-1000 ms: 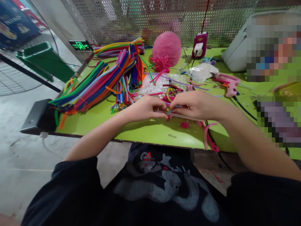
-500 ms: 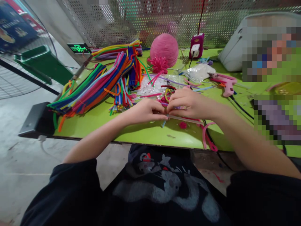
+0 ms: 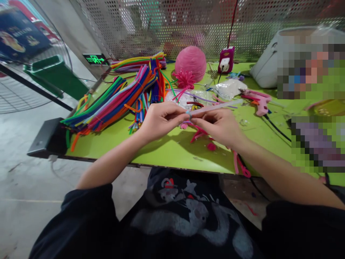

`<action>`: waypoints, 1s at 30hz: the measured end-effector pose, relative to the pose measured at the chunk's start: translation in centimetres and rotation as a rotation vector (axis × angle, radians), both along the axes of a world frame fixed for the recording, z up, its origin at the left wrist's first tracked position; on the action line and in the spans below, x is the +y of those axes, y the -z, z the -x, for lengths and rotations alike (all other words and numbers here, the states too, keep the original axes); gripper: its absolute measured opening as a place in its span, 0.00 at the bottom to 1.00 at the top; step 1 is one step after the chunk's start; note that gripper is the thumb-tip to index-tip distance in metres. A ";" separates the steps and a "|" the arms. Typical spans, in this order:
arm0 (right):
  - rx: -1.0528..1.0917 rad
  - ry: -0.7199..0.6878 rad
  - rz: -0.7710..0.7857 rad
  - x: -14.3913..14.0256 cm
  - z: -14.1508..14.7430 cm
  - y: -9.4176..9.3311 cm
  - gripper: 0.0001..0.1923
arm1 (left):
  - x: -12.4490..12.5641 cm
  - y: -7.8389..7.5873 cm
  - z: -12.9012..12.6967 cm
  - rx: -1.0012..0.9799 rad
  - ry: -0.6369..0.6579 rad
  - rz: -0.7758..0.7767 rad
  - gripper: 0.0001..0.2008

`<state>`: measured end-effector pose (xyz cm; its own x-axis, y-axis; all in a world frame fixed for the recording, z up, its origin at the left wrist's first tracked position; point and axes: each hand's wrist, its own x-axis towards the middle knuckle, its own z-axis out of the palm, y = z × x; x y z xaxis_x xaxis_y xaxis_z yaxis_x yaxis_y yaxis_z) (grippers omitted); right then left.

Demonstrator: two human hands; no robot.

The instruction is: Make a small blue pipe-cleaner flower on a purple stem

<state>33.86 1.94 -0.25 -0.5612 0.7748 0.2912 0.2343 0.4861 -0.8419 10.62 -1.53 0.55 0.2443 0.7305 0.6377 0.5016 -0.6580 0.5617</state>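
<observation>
- Both hands now hover above the green table (image 3: 167, 151), having lifted from its surface, where they rested a second ago; the work has moved from the tabletop into the air.
- The left hand (image 3: 159, 120) pinches, thumb against fingertips, the near end of a pale translucent stick (image 3: 215, 107), where a bit of blue-grey pipe cleaner (image 3: 189, 114) shows at the join.
- The right hand (image 3: 219, 126) closes its fingers on the same spot from the other side, so the two hands meet at the stick's end.
- The stick, lying low and nearly flat half a second ago, now points up and away to the right, clear of the table, its far end above the scattered pink scraps (image 3: 199, 135).
- Judged from this, the wrapping or fixing at the stick's tip goes on, only held higher for a closer look.
- Behind the hands lies the bundle of coloured pipe cleaners (image 3: 115, 102), a pink ball (image 3: 191, 61) and a pink glue gun (image 3: 257, 100), all apart from the hands.
</observation>
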 end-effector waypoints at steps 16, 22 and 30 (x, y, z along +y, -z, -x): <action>-0.434 -0.126 -0.738 0.6 -2.2 -3.0 0.16 | 0.0 1.2 0.2 0.490 0.041 -0.319 0.11; -0.235 -0.344 -0.124 3.5 -2.9 -3.7 0.12 | -0.3 0.2 0.0 0.349 0.266 -0.197 0.09; 0.013 -0.181 0.098 2.0 -1.1 -1.2 0.15 | -0.3 -0.2 -0.3 -0.078 0.068 0.025 0.16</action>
